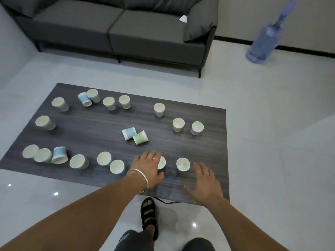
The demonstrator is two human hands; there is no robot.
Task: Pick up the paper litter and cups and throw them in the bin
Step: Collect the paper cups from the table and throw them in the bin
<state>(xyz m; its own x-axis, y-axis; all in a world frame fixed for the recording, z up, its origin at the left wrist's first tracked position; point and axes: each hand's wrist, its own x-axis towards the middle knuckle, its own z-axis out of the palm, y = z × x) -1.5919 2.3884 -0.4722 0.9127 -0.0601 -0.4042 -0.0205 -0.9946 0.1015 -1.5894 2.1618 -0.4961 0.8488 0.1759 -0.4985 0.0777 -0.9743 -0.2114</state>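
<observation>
Several pale paper cups stand or lie on a low dark wood table (94,127). My left hand (149,167), wearing a bangle, hovers with spread fingers over one upright cup (161,163) near the front edge and partly hides it. My right hand (204,182) is spread open just right of another upright cup (183,164), not touching it. Two cups lie on their sides at the table's middle, one blue (129,133) and one green (140,137). A scrap of white paper (183,19) lies on the sofa. No bin is in view.
A dark grey sofa (116,29) stands behind the table. A large blue water bottle (265,42) leans at the far right wall. Glossy tiled floor surrounds the table. My sandalled foot (149,214) is at the table's front edge.
</observation>
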